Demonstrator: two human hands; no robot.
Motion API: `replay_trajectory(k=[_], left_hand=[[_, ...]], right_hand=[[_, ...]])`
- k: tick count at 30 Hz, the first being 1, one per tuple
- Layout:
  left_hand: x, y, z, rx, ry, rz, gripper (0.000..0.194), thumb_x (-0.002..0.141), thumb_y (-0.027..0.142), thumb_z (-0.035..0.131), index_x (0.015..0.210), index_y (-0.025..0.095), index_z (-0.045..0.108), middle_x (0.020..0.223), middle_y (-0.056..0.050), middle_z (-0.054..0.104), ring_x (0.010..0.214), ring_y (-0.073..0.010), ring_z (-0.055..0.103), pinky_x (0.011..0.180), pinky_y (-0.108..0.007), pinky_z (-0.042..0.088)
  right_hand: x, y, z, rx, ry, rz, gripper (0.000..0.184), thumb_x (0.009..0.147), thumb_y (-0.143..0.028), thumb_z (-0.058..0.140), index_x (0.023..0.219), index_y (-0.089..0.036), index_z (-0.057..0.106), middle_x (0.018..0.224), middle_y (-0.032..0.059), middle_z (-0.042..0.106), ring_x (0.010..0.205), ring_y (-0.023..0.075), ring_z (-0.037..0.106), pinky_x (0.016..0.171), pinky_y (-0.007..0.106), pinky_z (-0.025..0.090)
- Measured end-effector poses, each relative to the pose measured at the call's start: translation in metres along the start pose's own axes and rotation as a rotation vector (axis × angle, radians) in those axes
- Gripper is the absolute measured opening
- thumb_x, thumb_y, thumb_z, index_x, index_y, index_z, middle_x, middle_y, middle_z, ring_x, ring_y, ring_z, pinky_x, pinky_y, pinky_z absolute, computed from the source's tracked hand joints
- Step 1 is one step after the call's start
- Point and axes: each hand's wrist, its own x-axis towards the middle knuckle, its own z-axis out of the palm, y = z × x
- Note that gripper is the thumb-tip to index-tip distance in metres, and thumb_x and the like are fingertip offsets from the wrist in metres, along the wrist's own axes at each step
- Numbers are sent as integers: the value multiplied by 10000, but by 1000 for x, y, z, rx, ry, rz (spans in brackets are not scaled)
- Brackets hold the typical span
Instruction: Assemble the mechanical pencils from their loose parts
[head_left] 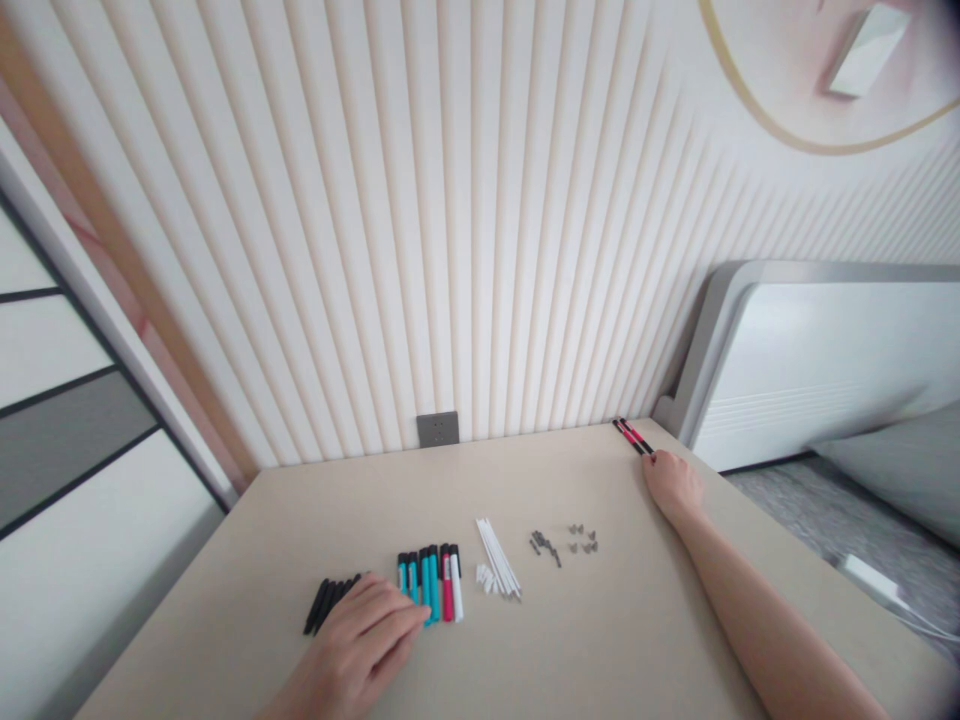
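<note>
Two red-and-black pens point(632, 436) are lying side by side at a slant near the far right corner of the pale surface point(600, 650), and the person's right hand point(673, 487) is sitting right at their near ends. Its fingertips are mostly hiding underneath, so there's no telling if they're pinching the pens or just touching them. The left hand point(367, 635) is covering a good bit at the near left, fingers bent and bunching close together. Some of the black pieces point(322, 605) are disappearing behind it, and so are the lower ends of the leftmost teal barrels point(429, 585). No telling if that hand is gripping anything either, since its underside isn't showing.

A pink barrel point(448, 592) and a white barrel point(457, 590) are finishing off that row. Thin white sticks point(498, 560) are lying just to the right, with short white bits point(486, 578) bunching beside them. Further right, dark little pieces point(546, 545) and greyish ones point(583, 540) are looking too small to make out properly. Both arms are running off the bottom edge.
</note>
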Motion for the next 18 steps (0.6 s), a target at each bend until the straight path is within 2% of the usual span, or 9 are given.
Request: replay_trajectory(k=[18], left_hand=[[8, 3, -3, -4, -12, 17, 195, 943, 100, 506, 1009, 189, 667, 832, -21, 680, 760, -135, 630, 864, -297, 488]], right_hand=[[6, 0, 2, -3, 38, 19, 412, 930, -377, 407, 987, -124, 727, 996, 200, 703, 964, 321, 670, 796, 412, 508]])
